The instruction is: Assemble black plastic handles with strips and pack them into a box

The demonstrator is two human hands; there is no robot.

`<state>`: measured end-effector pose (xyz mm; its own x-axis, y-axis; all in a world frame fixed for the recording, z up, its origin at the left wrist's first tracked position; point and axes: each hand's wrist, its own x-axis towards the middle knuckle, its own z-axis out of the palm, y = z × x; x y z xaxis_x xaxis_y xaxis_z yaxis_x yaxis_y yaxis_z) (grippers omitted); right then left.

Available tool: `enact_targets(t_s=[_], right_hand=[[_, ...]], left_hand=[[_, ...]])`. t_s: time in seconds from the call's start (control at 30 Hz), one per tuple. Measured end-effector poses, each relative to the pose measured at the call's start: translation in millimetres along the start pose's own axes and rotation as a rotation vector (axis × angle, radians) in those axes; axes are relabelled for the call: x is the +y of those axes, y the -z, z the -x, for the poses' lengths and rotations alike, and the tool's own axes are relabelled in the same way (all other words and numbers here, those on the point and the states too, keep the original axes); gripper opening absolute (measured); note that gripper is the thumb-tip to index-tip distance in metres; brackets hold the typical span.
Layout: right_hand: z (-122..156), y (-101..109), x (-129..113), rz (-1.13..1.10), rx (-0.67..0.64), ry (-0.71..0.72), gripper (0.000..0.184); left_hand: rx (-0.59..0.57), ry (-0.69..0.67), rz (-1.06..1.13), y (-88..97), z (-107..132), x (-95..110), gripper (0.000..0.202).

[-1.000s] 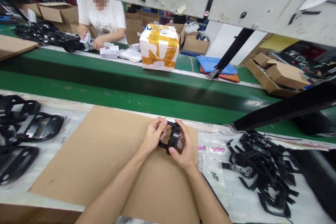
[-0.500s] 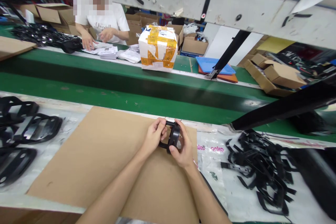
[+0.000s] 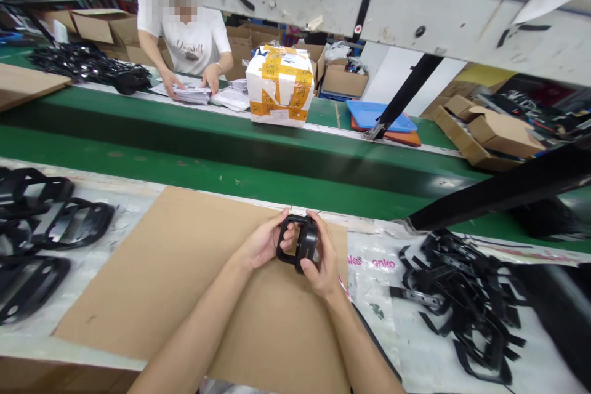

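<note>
Above the brown cardboard sheet (image 3: 184,271), a black frame-shaped part (image 3: 306,246) with an open loop on its left side is held up between both hands. My left hand (image 3: 265,243) is closed on the loop, its thumb along the top and its fingertips showing through the opening. On the other side, my right hand (image 3: 324,258) grips the thicker right side, thumb near the bottom and fingers over the top and back. The back of the part is hidden.
Several similar black frames (image 3: 76,225) lie at left. A tangled pile of black strips and brackets (image 3: 466,295) lies at right. Beyond the green conveyor (image 3: 198,163), a person (image 3: 194,43) handles papers beside a taped white box (image 3: 280,86). A black post (image 3: 498,184) slants in at right.
My left thumb and fingers have shifted upward along the loop, uncovering more of it. The part has turned slightly in my hands. Across the conveyor, the person's hands have moved onto the paper stack.
</note>
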<state>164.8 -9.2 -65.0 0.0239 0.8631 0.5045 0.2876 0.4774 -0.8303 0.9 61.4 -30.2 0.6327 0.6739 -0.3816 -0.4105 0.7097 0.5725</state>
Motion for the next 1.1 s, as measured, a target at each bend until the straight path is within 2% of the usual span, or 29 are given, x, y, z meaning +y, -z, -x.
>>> enact_targets(t_s=[0.17, 0.33, 0.5, 0.6, 0.77, 0.97, 1.1], right_hand=[[-0.1, 0.8, 1.1, 0.02, -0.014, -0.011, 0.085], [0.0, 1.3, 3.9, 0.026, -0.018, 0.002, 0.085], [0.7, 1.6, 5.3, -0.003, -0.013, 0.004, 0.084], [0.5, 1.4, 4.8, -0.02, 0.008, -0.02, 0.085], [-0.3, 1.7, 2.9, -0.005, 0.008, -0.066, 0.09], [-0.4, 2.0, 3.3, -0.003, -0.013, -0.013, 0.087], [0.1, 1.6, 4.6, -0.036, 0.003, -0.037, 0.088]], left_hand=[[0.002, 0.032, 0.021, -1.1, 2.0, -0.9, 0.048], [-0.005, -0.065, 0.09, -1.4, -2.7, -7.3, 0.045], [-0.022, -0.097, 0.149, -3.1, -7.9, -15.5, 0.048], [-0.063, -0.106, 0.201, -4.9, -8.8, -17.7, 0.048], [-0.139, -0.039, 0.194, -5.8, -6.0, -14.9, 0.05], [-0.106, -0.073, 0.237, -5.6, -4.2, -16.9, 0.051], [-0.08, -0.079, 0.185, -7.0, -5.4, -19.3, 0.054]])
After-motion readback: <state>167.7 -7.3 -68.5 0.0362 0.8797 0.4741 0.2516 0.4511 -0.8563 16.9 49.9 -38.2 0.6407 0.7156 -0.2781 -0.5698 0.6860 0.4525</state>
